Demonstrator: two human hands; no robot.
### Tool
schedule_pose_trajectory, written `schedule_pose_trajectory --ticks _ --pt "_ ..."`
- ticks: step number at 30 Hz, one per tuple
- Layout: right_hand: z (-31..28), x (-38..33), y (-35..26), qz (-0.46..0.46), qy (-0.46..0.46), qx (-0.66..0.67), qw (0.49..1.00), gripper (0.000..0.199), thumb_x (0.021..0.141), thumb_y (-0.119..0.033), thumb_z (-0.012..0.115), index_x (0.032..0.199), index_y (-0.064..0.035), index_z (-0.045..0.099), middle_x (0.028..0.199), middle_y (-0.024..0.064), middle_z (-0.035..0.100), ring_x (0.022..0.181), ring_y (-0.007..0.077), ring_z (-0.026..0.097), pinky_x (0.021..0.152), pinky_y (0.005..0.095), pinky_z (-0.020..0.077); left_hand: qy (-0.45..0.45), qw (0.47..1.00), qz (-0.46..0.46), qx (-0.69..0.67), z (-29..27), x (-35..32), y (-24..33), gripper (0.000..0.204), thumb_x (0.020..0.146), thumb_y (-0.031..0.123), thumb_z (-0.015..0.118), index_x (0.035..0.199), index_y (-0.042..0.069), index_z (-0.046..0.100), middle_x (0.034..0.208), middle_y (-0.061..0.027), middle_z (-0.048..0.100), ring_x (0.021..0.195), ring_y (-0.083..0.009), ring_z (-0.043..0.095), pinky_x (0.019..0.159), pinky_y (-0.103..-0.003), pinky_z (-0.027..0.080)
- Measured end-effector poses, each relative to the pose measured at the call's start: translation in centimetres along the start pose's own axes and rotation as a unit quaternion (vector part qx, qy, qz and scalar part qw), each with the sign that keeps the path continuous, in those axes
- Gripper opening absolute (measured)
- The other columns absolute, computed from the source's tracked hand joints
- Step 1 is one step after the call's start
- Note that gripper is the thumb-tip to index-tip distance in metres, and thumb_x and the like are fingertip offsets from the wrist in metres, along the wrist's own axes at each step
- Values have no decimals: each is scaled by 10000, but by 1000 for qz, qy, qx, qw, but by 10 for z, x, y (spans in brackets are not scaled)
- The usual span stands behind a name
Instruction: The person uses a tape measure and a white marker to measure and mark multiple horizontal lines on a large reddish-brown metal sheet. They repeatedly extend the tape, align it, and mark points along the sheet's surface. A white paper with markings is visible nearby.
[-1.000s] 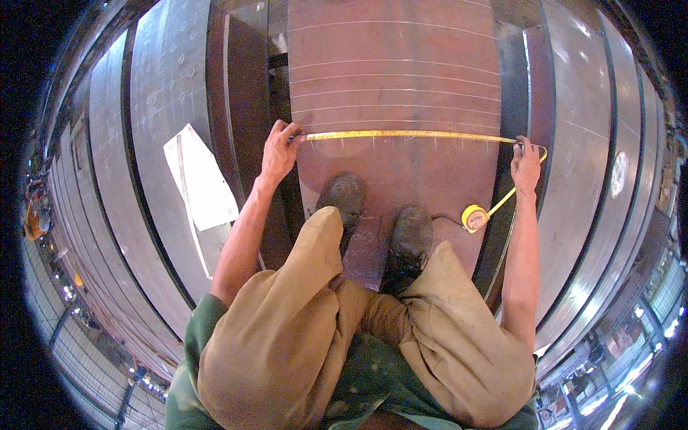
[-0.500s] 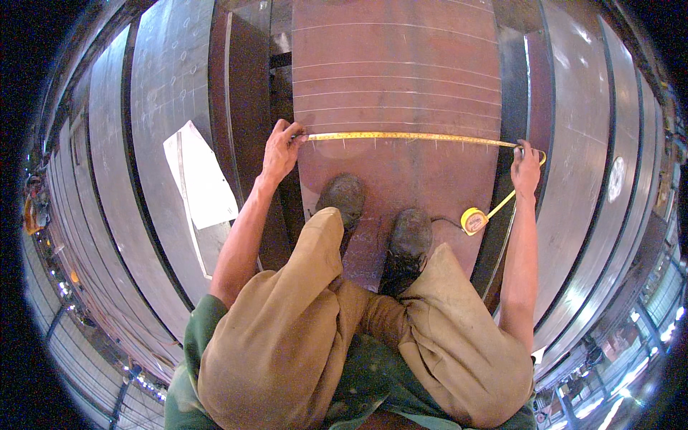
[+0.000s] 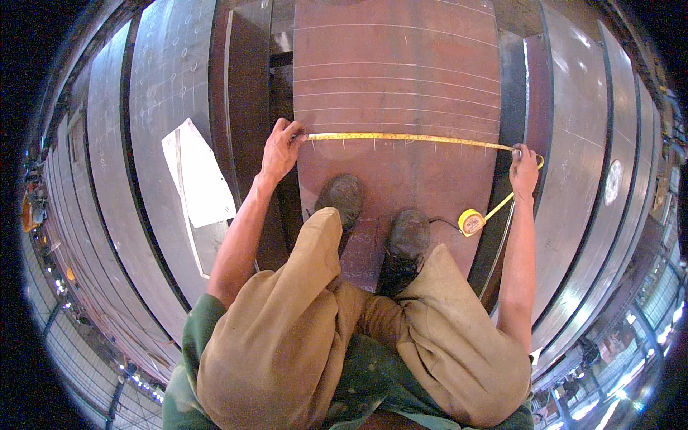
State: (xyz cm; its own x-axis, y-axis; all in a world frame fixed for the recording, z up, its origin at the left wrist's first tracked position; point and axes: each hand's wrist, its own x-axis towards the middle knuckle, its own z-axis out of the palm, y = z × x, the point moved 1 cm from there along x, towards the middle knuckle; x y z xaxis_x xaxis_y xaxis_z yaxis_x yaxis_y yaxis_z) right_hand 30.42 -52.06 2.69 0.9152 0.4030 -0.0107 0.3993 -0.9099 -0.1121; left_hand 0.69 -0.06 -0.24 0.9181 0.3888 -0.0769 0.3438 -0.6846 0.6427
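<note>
A yellow tape measure blade [image 3: 401, 137] stretches across a reddish-brown steel plate [image 3: 401, 46], which bears several thin white lines and short white tick marks. At the plate's left edge my left hand [image 3: 281, 150] pinches the blade's end. My right hand [image 3: 524, 170] grips the blade just past the right edge. Beyond that hand the blade loops round and runs back to the yellow tape measure case [image 3: 471, 223], which lies on the plate beside my right shoe [image 3: 408, 240]. A dark cord trails from the case. My left shoe [image 3: 341, 197] rests on the plate too.
On the left a white paper sheet [image 3: 197, 172] lies on a grey steel beam [image 3: 161, 93], with a thin bent strip over it. More grey beams [image 3: 580, 107] run along the right, with dark gaps between them. Dark gaps also flank the plate.
Almost nothing differs. The view has shifted slightly, and my right hand with the blade appears a few pixels further left. Both hands keep their hold on the tape.
</note>
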Motion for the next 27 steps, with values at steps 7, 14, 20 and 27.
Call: schedule_pose_trajectory --ticks 7,14,20,27 --pt "0 1 0 1 -6 -6 1000 195 1043 -222 536 1184 -121 626 1086 208 624 996 450 622 825 527 528 11 1000 -2 9 2 -1 -2 155 940 164 693 1047 64 642 960 -150 544 852 -360 599 753 -452 503" --pt "2 1 4 -10 2 -17 1000 214 1042 -216 543 1206 -103 620 1095 215 619 1001 456 617 827 524 522 22 1000 -3 12 1 -3 4 179 943 177 700 1060 54 647 975 -141 554 834 -337 612 734 -423 527" --pt "1 1 2 -1 -7 -12 1000 199 1036 -212 552 1201 -126 625 1085 203 617 999 453 615 818 528 521 -5 1000 -10 -6 -2 -1 0 192 936 193 710 1061 54 667 981 -137 560 845 -335 615 747 -426 523" --pt "0 1 2 -2 -5 -9 1000 176 1031 -198 560 1181 -136 629 1085 198 619 993 449 617 816 527 524 -2 1000 -12 -4 -2 -1 -1 185 930 191 714 1059 62 680 978 -132 565 875 -324 614 766 -424 516"
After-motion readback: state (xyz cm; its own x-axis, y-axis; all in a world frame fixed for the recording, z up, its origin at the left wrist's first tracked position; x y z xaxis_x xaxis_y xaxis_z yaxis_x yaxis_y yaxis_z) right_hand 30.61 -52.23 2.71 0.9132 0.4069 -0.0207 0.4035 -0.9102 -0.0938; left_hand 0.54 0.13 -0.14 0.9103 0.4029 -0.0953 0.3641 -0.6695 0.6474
